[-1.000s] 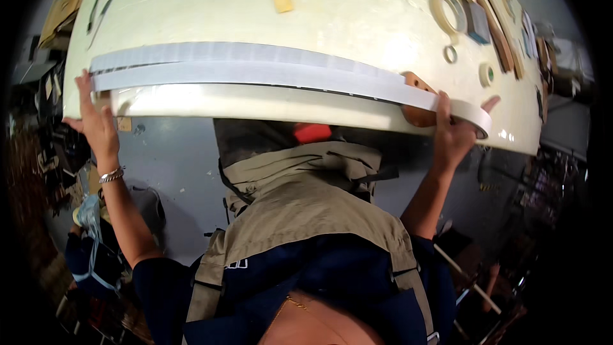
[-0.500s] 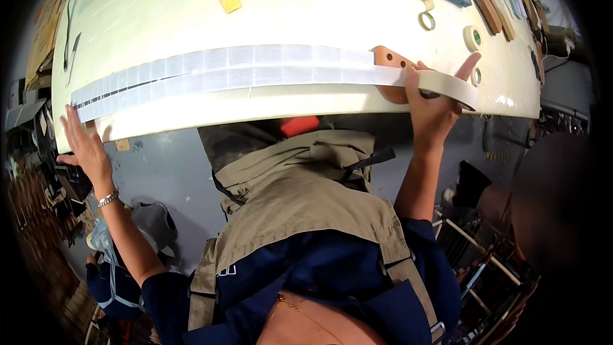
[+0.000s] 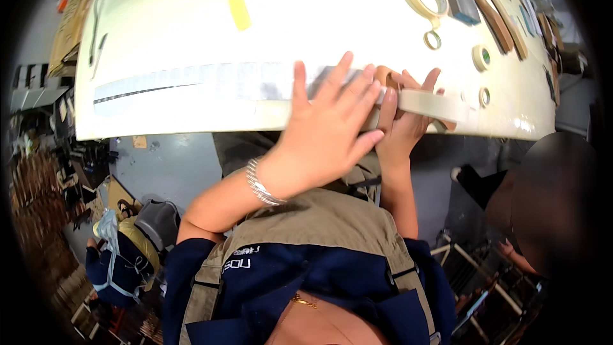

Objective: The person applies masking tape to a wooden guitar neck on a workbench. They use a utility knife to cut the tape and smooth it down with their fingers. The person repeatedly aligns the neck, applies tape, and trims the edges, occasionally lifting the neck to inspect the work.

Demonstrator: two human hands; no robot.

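A long guitar neck [image 3: 236, 80] lies along the front of the table, its face covered with pale tape. A dark line shows along its left part. My left hand [image 3: 325, 131] is spread flat over the taped face near the right end, its fingertips close to my right hand. Closed round a wide roll of masking tape [image 3: 429, 104], my right hand [image 3: 403, 129] is beside the brown headstock [image 3: 387, 76]. Fingers hide most of the headstock and the tape's leading end.
A yellow-handled scraper [image 3: 238, 9] lies farther back on the cream table [image 3: 172, 32]. Several tape rolls, including a large one [image 3: 408, 0], a grey block [image 3: 463, 3] and wooden strips [image 3: 488, 9] sit at the right. Another person [image 3: 121, 259] is at the lower left.
My left hand has gone from the neck's left end across to its right part, beside my right hand. My right hand has shifted slightly left with the tape roll.
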